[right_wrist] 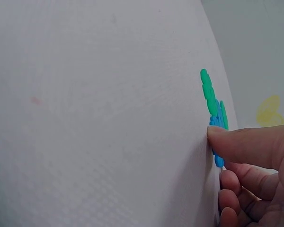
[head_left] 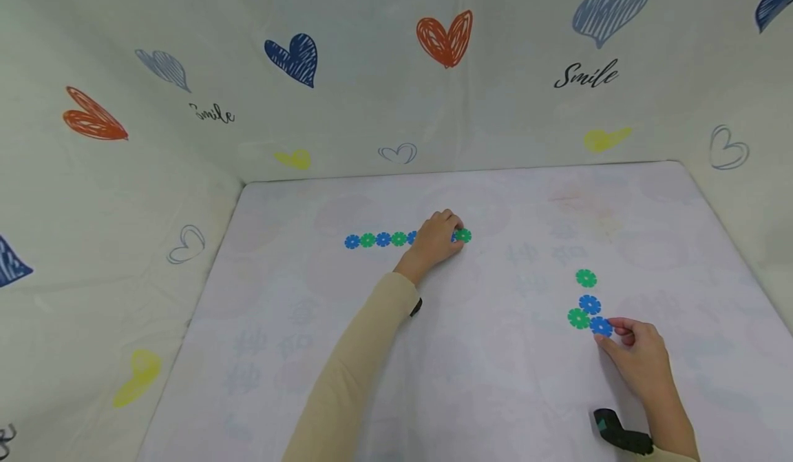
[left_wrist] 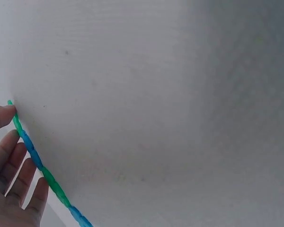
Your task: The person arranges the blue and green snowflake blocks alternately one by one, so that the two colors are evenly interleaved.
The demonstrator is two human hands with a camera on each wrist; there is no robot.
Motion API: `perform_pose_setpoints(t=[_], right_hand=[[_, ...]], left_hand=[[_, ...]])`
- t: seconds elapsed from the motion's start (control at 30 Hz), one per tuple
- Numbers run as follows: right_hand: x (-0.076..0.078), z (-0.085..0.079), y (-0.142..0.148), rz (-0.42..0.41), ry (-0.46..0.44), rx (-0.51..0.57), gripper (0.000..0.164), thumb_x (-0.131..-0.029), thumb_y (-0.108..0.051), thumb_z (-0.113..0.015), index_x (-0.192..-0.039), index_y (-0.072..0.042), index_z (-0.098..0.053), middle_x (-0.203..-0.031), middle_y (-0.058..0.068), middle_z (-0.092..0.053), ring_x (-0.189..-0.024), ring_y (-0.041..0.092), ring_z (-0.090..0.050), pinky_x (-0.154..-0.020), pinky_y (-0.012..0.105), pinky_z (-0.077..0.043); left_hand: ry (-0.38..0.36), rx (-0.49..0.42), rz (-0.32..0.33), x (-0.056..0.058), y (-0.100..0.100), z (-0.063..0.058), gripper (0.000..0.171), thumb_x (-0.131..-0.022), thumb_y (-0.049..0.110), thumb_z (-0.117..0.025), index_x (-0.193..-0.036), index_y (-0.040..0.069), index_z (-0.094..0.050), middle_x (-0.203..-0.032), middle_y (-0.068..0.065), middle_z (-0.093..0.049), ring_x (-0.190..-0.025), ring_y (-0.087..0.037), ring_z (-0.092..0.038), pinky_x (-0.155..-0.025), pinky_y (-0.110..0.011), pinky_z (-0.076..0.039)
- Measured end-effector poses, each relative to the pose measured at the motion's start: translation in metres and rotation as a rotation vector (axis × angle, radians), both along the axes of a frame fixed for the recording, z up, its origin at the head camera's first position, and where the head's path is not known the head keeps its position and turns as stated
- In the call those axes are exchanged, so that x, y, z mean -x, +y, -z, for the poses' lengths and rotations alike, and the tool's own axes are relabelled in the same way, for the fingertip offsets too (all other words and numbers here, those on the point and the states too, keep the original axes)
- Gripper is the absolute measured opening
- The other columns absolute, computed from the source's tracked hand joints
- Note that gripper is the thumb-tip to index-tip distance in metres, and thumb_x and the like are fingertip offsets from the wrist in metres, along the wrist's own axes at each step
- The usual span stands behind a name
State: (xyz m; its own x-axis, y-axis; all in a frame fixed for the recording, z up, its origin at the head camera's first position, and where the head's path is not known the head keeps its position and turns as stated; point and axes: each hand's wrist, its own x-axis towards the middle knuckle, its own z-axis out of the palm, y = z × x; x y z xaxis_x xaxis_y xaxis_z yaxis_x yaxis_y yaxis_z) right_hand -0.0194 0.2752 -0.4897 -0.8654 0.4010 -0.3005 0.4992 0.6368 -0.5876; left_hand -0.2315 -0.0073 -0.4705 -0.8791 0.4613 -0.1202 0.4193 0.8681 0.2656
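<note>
Locate blue disc [head_left: 597,327] on counter [head_left: 483,379], pinched in right hand [head_left: 641,359], well right of row [head_left: 383,239] and nearer the viewer. Read row's long axis as left-to-right. Note green end disc [head_left: 464,235], pinched in left hand [head_left: 436,237].

Pinches a green end piece [left_wrist: 17,124] with the left grip [left_wrist: 8,170]; continues edge-on, down rightward along the pale table [left_wrist: 132,94], with a blue piece [left_wrist: 31,150], a second green piece [left_wrist: 55,186], a lower blue piece [left_wrist: 80,217].
</note>
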Motion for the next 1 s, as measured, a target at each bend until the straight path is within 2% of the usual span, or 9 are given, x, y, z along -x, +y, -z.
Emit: perform_pose_setpoints(t=[0.5,0.73,1.0], right_hand=[[0.0009,-0.0042,-0.0026,0.000,-0.002,-0.015,0.044,-0.088,-0.013,-0.062,-0.121,0.012,-0.047,-0.112,0.028,-0.044,-0.099,0.038,-0.041,-0.083,0.048,-0.040],[0.0014,-0.0081,-0.0059,0.025,-0.028,-0.008,0.047,-0.088,-0.014,-0.061,-0.124,0.010,-0.042,-0.112,0.027,-0.044,-0.101,0.038,-0.041,-0.083,0.048,-0.040],[-0.0001,-0.0057,-0.0090,0.031,-0.014,-0.015,0.048,-0.089,-0.013,-0.059,-0.127,0.007,-0.037,-0.110,0.025,-0.046,-0.101,0.037,-0.043,-0.082,0.047,-0.043]], left_hand=[[-0.014,0.007,-0.010,-0.0011,0.0013,-0.0019,0.032,-0.089,0.031,-0.060,-0.116,0.014,-0.058,-0.119,0.001,-0.054,-0.113,-0.016,-0.048,-0.098,-0.029,-0.041],[-0.024,0.015,-0.015,-0.0008,0.0019,-0.0021,0.031,-0.090,0.031,-0.060,-0.117,0.014,-0.058,-0.120,0.001,-0.053,-0.112,-0.015,-0.048,-0.098,-0.028,-0.041],[-0.014,0.019,-0.012,-0.0007,0.0013,-0.0008,0.031,-0.090,0.031,-0.059,-0.116,0.014,-0.058,-0.119,0.001,-0.053,-0.112,-0.015,-0.048,-0.097,-0.028,-0.042]])
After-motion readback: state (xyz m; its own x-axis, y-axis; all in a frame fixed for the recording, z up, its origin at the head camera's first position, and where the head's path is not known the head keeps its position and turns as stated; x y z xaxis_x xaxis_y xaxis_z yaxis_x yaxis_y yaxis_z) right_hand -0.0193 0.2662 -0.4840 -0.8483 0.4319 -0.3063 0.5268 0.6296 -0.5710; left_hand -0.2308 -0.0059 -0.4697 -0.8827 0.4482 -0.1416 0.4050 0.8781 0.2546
